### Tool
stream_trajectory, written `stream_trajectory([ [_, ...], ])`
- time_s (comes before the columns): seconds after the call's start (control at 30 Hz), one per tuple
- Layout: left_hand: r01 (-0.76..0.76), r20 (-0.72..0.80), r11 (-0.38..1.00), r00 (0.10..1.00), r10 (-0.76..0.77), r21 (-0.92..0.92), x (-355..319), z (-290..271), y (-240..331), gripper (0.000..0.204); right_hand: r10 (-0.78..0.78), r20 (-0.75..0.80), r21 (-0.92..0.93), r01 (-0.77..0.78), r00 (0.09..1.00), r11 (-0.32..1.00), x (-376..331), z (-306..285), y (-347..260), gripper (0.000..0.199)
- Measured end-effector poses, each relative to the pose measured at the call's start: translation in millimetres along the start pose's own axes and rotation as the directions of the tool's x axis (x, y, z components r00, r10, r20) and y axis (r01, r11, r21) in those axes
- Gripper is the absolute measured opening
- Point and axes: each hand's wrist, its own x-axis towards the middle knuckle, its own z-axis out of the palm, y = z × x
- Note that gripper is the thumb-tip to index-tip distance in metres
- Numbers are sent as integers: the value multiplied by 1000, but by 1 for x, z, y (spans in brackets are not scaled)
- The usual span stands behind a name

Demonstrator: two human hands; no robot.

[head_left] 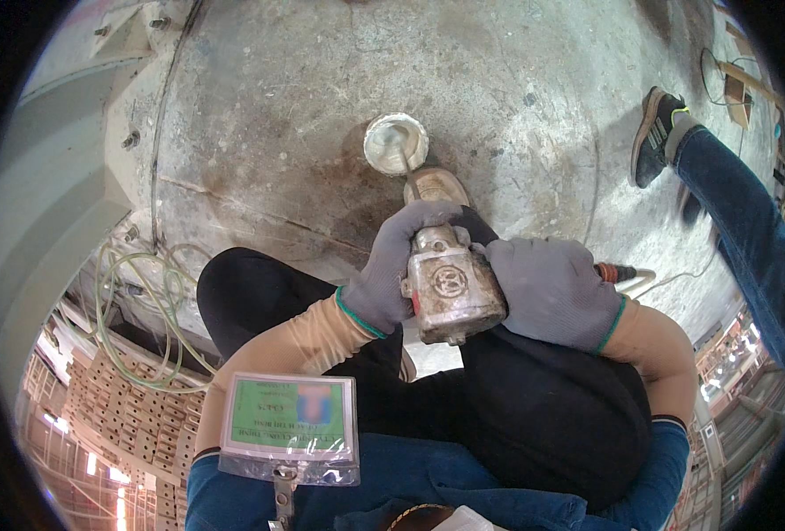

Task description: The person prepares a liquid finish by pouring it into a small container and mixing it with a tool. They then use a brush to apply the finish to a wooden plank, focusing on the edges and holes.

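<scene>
My left hand (396,262), in a grey knit glove with a green cuff, wraps round the front of a worn metal power tool (454,288). Grey-gloved too, my right hand (547,288) is closed on the tool's side, where its handle is hidden under the fingers. From the tool's front a thin rod (407,166) runs forward into a small round tub (396,143) of whitish paste on the floor. A hose with an orange-and-black fitting (615,273) comes out beside my right hand.
My shoe (436,188) is just behind the tub. Another person's leg (733,195) and dark shoe (653,137) are at the right. Coiled pale hoses (109,301) lie at left, near a bolted metal frame (65,168). Stacked perforated blocks (114,403) stand at lower left.
</scene>
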Motion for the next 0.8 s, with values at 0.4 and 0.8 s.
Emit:
stream_trajectory([
  [0.4, 153, -198, 962, 960, -199, -225, 7, 3, -13, 31, -26, -19, 74, 27, 999, 997, -8, 1, 5, 20],
  [0.8, 103, -284, 981, 948, -146, -161, -2, -7, -11, 35, -97, -91, 46, 101, 991, 994, 0, 4, -2, 15],
])
